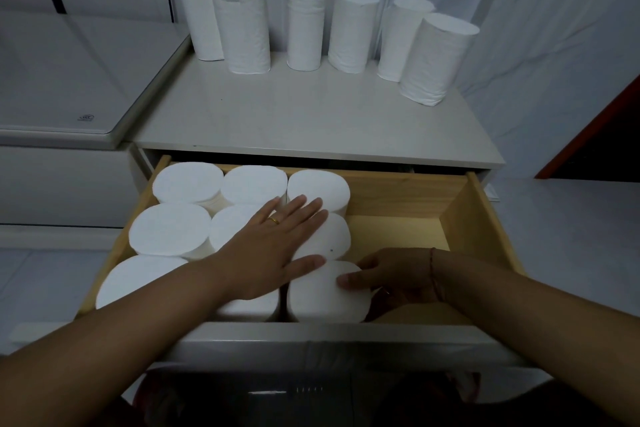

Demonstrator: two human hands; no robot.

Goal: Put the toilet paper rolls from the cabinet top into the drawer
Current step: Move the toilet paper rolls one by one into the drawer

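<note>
The open drawer (478, 218) is packed with upright rolls on its left; its right part is bare wood. The left hand (277, 246) lies flat, fingers spread, atop middle rolls. The right hand (391, 274) pinches the front roll (325, 291) by its right edge. Six rolls (308, 28) stand on the cabinet top (311, 114) behind the drawer.

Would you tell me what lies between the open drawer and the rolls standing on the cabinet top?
Only bare cabinet top, in the head view: nothing lies between the drawer and the six upright rolls.
</note>
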